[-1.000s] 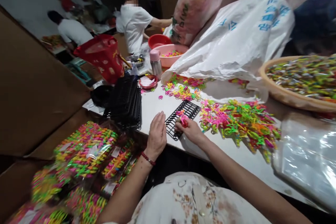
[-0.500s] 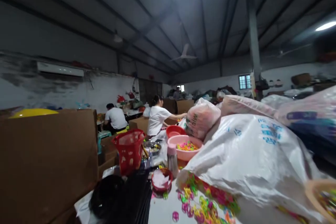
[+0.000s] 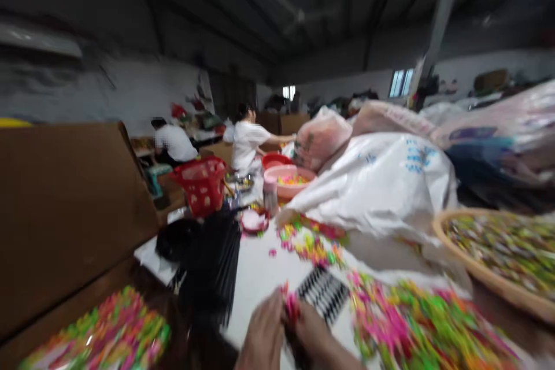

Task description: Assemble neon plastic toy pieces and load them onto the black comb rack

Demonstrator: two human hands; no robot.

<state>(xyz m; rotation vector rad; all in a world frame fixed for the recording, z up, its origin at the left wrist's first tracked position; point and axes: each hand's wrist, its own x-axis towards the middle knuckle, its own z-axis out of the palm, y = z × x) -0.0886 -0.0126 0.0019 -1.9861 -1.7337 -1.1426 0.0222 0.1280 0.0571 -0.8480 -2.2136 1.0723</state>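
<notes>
The view is smeared by motion. My left hand (image 3: 261, 338) and my right hand (image 3: 313, 335) meet at the bottom edge, close together around a small pink plastic piece (image 3: 289, 302). Which hand grips it I cannot make out. Just beyond my hands lies a black grid rack (image 3: 324, 293) on the white table (image 3: 260, 269). A heap of bright pink, green and yellow plastic pieces (image 3: 411, 324) spreads to the right of my right hand.
A stack of black racks (image 3: 212, 266) stands left of my hands, with bagged coloured pieces (image 3: 108, 335) in a cardboard box below. A big white sack (image 3: 381, 185), a woven basket (image 3: 498, 254), a red basket (image 3: 202, 185) and pink basins (image 3: 288, 179) lie beyond. Two people in white shirts work farther back.
The camera swung up to the ceiling half a second ago and has dropped back toward the table. My hands, apart on the black rack one second ago, are now together.
</notes>
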